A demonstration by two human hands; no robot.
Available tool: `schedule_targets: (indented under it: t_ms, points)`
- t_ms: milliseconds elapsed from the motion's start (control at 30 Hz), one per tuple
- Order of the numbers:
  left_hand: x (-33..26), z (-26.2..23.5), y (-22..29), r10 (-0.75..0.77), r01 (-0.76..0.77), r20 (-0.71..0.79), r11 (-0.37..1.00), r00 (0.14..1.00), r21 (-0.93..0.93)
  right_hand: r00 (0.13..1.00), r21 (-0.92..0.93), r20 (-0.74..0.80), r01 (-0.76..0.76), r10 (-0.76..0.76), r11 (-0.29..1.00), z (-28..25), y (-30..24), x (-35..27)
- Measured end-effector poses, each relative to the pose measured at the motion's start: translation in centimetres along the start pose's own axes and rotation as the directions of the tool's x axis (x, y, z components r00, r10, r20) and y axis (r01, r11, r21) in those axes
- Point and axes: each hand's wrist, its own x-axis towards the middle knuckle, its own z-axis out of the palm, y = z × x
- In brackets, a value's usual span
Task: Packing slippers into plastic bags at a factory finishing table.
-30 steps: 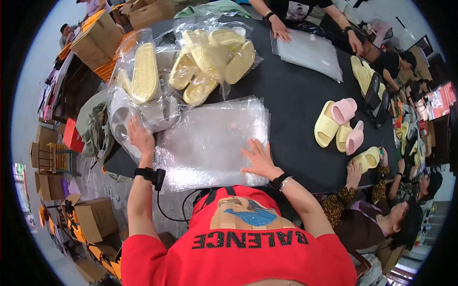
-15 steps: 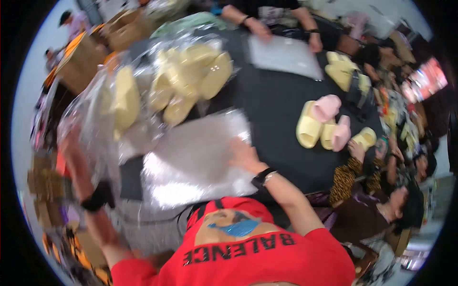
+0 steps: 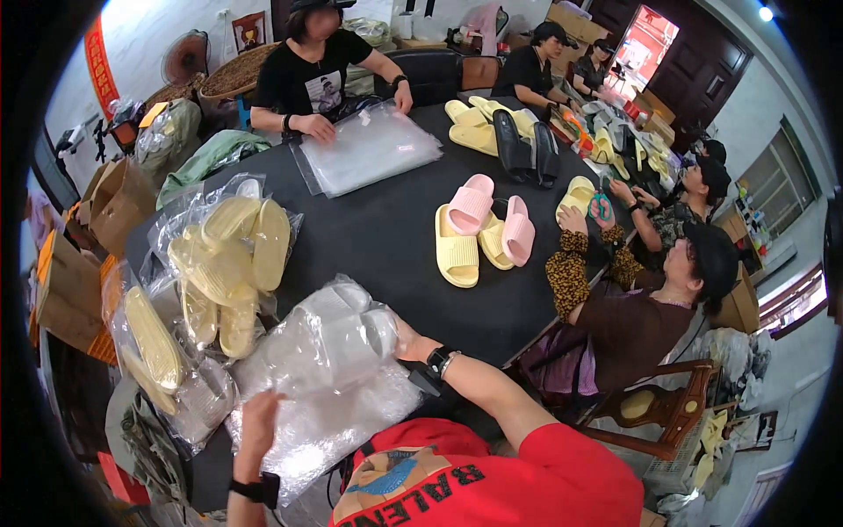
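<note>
A pair of pale grey slippers [image 3: 329, 327] in a clear plastic bag lies on a stack of flat clear bags [image 3: 347, 408] at the table's near edge. My right hand [image 3: 408, 341] grips the right end of the bagged slippers, its fingers partly hidden behind them. My left hand [image 3: 261, 420] is over the left part of the flat bags, fingers loosely bent and apart, with nothing seen in it. To the left is a heap of bagged yellow slippers [image 3: 233, 263], with another bagged yellow pair [image 3: 154, 338] near my left arm.
Yellow and pink slippers [image 3: 470, 206] stand mid-table, with black slippers [image 3: 527, 149] beyond. Across the table a person handles a stack of clear bags [image 3: 373, 149]. At the right, a person in leopard-print sleeves [image 3: 569, 272] holds a yellow slipper [image 3: 575, 198]. Cardboard boxes [image 3: 75, 290] stand left.
The view has swung upward and right. My left hand has come from the plastic at far left to the flat bags. Bagged grey slippers now lie there, with my right hand on them.
</note>
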Motion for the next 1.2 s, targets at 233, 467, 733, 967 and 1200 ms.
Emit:
schedule_targets:
  t_ms: [233, 467, 733, 967, 1200]
  points:
    - [-7.8, 5.4, -3.5, -0.403, 0.370, -0.085, 0.891, 0.911, -0.262, 0.955, -0.172, -0.285, -0.132, 0.078, 0.976, 1.5, 1.4, -1.3]
    - [-6.3, 5.9, -6.5, -0.447, 0.423, 0.070, 0.769, 0.892, -0.479, 0.938, -0.754, -0.299, -0.120, -0.174, 0.646, -1.0, -0.6, -1.1]
    - [-3.9, 4.5, -4.6, -0.763, 0.486, 0.133, 0.257, 0.632, -0.835, 0.919, -0.762, -0.358, -0.184, -0.166, 0.620, -1.4, -0.1, -0.4]
    - [-4.1, 5.7, -7.1, -0.718, 0.393, 0.171, 0.154, 0.675, -0.906, 0.912, -0.784, -0.358, -0.178, -0.199, 0.595, -2.0, 0.1, -0.3]
    - [-1.7, 6.9, -6.6, -0.578, 0.490, -0.059, 0.737, 0.814, -0.465, 0.895, -0.729, -0.405, -0.194, -0.185, 0.656, -2.6, -0.5, -0.1]
